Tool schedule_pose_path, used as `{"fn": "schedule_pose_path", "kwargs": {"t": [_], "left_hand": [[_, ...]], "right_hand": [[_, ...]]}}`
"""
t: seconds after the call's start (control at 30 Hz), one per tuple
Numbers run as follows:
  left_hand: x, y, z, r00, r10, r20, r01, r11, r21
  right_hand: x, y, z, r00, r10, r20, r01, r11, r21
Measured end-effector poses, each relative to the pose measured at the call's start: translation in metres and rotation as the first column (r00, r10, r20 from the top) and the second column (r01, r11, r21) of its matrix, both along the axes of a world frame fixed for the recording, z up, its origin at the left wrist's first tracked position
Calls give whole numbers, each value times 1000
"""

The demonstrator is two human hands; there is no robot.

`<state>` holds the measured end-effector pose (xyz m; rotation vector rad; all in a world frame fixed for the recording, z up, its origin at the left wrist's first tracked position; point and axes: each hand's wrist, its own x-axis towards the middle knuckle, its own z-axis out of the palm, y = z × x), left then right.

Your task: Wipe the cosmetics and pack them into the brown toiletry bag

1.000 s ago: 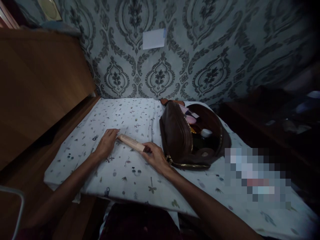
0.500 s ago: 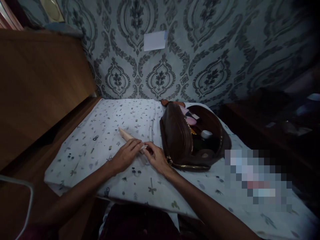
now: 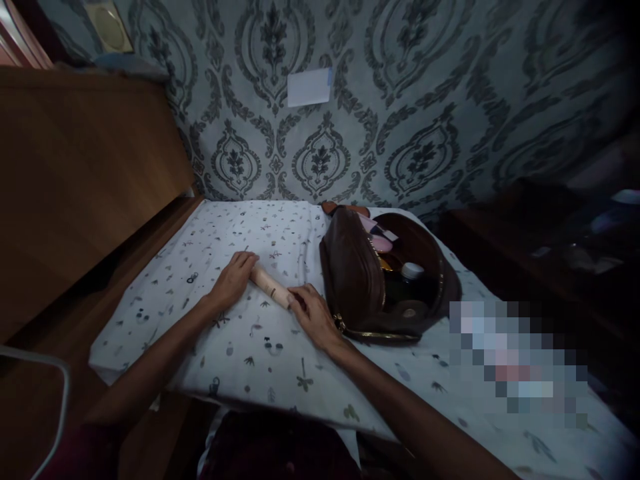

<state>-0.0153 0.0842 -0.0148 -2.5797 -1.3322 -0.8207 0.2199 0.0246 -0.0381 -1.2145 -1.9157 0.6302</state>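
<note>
A beige squeeze tube (image 3: 271,288) with small print lies slantwise between my two hands, just above or on the patterned white cloth (image 3: 270,227). My left hand (image 3: 233,277) is closed on the tube's far left end. Its near right end is pinched in the fingers of my right hand (image 3: 316,317). Close to my right hand stands a brown leather bag (image 3: 350,267), unzipped. Inside it show a white-capped bottle (image 3: 412,271) and a pink item (image 3: 382,243).
A wooden cabinet (image 3: 90,173) rises at the left. Patterned wallpaper (image 3: 320,160) with a white card (image 3: 309,87) is behind the table. A blurred-out patch covers something on the right of the cloth. A white cable (image 3: 65,393) curves at lower left.
My left hand has slid up and left from the tube's near end to its far end, uncovering the tube's middle. My right hand stays at the near end.
</note>
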Motion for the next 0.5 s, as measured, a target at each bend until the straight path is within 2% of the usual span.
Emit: {"fn": "schedule_pose_path", "kwargs": {"t": [0.23,0.5], "left_hand": [[10,-3,-7,995,-64,73,65,998,-10],[52,-45,-9,941,-332,69,333,943,-11]], "right_hand": [[-4,3,-6,999,2,50,-2,1000,6],[-4,4,-5,997,-13,81,10,999,36]]}}
